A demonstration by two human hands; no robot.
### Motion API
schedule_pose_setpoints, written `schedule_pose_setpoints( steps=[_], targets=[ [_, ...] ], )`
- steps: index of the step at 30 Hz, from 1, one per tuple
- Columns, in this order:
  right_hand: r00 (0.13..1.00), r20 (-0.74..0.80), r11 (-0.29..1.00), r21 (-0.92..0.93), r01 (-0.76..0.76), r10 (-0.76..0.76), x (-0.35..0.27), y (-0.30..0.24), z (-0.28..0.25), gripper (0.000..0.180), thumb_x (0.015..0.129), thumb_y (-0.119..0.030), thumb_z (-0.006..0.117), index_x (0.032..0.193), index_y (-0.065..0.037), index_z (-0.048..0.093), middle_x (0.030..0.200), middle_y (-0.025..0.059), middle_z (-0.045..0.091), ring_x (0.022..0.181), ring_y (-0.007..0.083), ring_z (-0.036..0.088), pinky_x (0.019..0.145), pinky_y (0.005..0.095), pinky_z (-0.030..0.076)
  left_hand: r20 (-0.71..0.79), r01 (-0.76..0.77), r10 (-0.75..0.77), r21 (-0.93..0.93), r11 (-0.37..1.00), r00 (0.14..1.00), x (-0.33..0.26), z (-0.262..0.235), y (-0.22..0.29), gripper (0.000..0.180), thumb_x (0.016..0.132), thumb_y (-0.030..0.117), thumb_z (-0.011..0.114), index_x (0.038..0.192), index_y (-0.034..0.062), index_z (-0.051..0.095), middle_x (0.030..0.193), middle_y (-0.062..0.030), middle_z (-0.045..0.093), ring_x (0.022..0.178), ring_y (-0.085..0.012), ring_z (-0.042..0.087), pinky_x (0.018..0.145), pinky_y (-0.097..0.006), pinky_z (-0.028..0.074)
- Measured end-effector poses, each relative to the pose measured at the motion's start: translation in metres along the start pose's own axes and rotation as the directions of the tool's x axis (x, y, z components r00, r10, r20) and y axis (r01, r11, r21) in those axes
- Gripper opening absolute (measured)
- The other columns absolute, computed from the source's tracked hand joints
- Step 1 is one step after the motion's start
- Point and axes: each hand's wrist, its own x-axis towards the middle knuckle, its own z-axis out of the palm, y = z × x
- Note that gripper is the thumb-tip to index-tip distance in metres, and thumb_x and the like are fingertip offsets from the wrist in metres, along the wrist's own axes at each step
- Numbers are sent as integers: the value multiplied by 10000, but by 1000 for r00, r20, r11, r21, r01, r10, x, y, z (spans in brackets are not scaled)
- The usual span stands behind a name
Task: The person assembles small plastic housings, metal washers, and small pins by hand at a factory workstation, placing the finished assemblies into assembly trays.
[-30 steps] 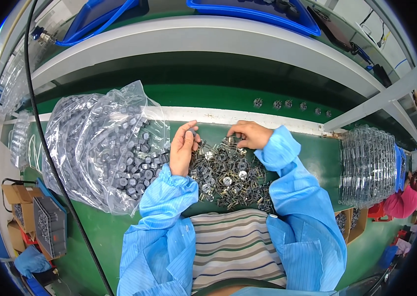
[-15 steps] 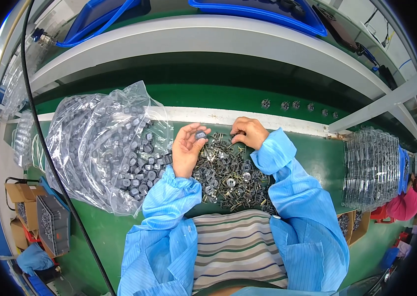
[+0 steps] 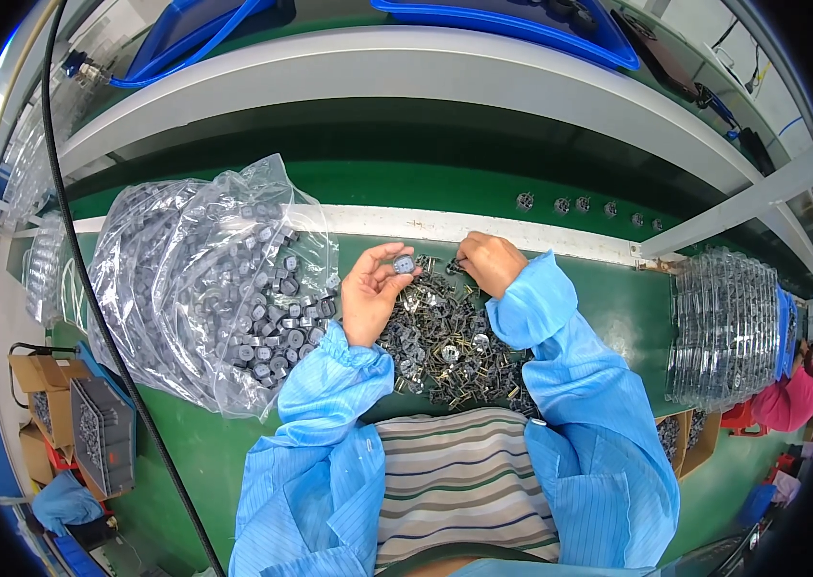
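Observation:
Between the thumb and fingers of my left hand [image 3: 368,296] is a small grey plastic cap [image 3: 404,263], its face turned upward. My right hand [image 3: 491,263] is pinched on a small dark part [image 3: 455,266], partly covered by the fingertips, at the far edge of a pile of small parts [image 3: 450,351]. Brass-coloured pins and dark pieces make up this pile, which lies in front of me on the green table. To the left, more grey caps [image 3: 277,337] spill out of a large clear plastic bag [image 3: 171,288].
A white ledge [image 3: 406,222] runs behind the pile. Beyond it several small assembled parts [image 3: 583,204] stand in a row. Stacked clear plastic trays [image 3: 724,327] are at the right. Blue trays [image 3: 512,21] rest on the shelf above, and a black cable [image 3: 103,308] hangs at the left.
The grey cap in my left hand has shifted slightly right and now shows more of its face. My right fingers have moved a little, staying at the pile's far edge.

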Motion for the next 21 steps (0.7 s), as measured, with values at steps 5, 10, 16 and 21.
schedule_pose_setpoints(
  steps=[5,10,16,21],
  targets=[
    [992,-57,992,44,117,-115,0,-4,12,131,805,11,678,934,-5,663,1010,151,601,974,343,638,827,410,538,-14,-88,93,196,977,996,-2,3,-5,425,867,-204,602,1259,-42,566,1268,-159,625,1098,-269,692,946,-307,566],
    [998,-5,956,287,-56,60,9,4,9,97,799,-61,708,880,-22,673,958,155,620,950,370,644,808,440,538,3,-149,150,156,976,989,-1,5,-8,395,849,-211,618,1205,-41,603,1235,-127,623,1089,-257,697,933,-298,573],
    [919,-391,937,296,184,-57,4,-22,-8,128,790,-85,777,820,-31,665,849,98,638,813,291,649,707,396,519,60,-270,273,456,848,960,-1,7,-7,402,813,-182,657,1179,-19,628,1134,-125,676,981,-213,729,835,-294,603],
    [870,-454,901,272,339,-191,6,-47,-11,140,766,-94,778,811,-66,648,842,45,620,837,259,612,726,393,461,102,-268,254,534,802,962,-5,12,-6,410,802,-152,672,1180,2,626,1042,-137,731,925,-201,742,777,-314,606]
  ],
)
